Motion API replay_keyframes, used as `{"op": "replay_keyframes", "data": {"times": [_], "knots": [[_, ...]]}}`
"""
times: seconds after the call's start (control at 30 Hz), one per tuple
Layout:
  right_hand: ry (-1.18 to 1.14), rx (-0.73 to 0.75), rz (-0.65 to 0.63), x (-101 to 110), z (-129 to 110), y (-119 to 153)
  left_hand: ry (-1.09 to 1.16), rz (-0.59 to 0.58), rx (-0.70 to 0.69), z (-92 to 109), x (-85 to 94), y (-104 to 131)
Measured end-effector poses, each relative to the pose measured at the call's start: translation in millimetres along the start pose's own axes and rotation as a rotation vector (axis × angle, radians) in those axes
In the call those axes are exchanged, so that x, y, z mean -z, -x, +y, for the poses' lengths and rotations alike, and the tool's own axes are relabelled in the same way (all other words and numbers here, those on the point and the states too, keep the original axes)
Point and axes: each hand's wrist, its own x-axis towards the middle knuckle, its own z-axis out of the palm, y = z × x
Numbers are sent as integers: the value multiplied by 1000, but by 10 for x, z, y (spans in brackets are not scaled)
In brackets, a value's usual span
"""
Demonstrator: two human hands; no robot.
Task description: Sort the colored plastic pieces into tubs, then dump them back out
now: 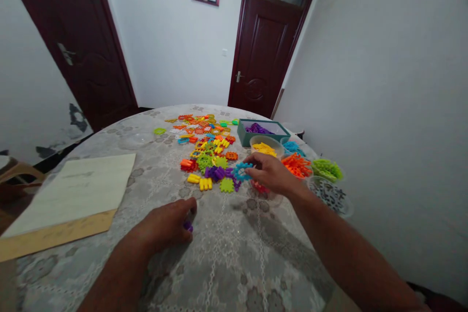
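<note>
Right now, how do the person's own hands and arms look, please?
The left hand and right hand wear no gloves. The left forearm and right forearm are bare too: no sleeve, watch or bracelet shows on them. No ring can be made out.

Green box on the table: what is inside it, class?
A heap of purple pieces lies inside the green box. The heap covers the box's bottom beneath it, which cannot be seen.
</note>
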Motion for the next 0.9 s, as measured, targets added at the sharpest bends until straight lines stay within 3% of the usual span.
{"op": "replay_keyframes", "data": {"times": [0.07, 0.17, 0.23, 0.37, 0.5, 0.63, 0.8, 0.9], "knots": [[98, -100, 76, 351, 225, -201, -11, 3, -28, -6, -11, -24], [217, -399, 220, 885, 672, -514, -2, 0, -66, -63, 10, -70], [260, -489, 294, 1197, 967, -656, 30, 11, -89, -96, 28, -109], [275, -617, 381, 1540, 1419, -746, 128, 85, -130, -122, 19, -239], [253, -670, 400, 1560, 1653, -726, 159, 255, -136, -142, -56, -410], [271, -648, 399, 1575, 1657, -687, 193, 392, -145, -120, -138, -515], [328, -513, 392, 1501, 1312, -611, 173, 488, -164, -38, -241, -547], [320, -300, 321, 1132, 912, -464, 169, 532, -190, -26, -312, -572]]}}
